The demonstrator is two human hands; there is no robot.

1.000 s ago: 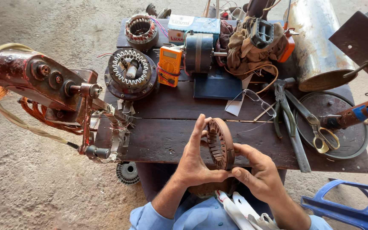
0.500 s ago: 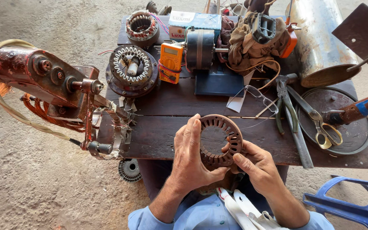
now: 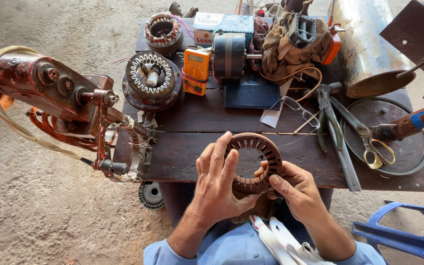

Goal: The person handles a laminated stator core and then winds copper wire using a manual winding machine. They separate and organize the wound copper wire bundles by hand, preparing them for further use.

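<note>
- Bare concrete floor [image 3: 40,216] lies open at far left, beyond the rusty red winding machine [image 3: 50,91] clamped at the dark wooden table [image 3: 187,157] edge
- Left hand [image 3: 219,184] is raised palm-down over the table's near edge, fingers curled round the left rim of the slotted stator ring [image 3: 252,162]
- Ring stands tilted on edge between both hands
- Right hand [image 3: 294,189] pinches its lower right rim, thumb on the ring
- Pliers [image 3: 332,130] and scissors [image 3: 369,140] crowd the right, near a blue chair [image 3: 403,235]
</note>
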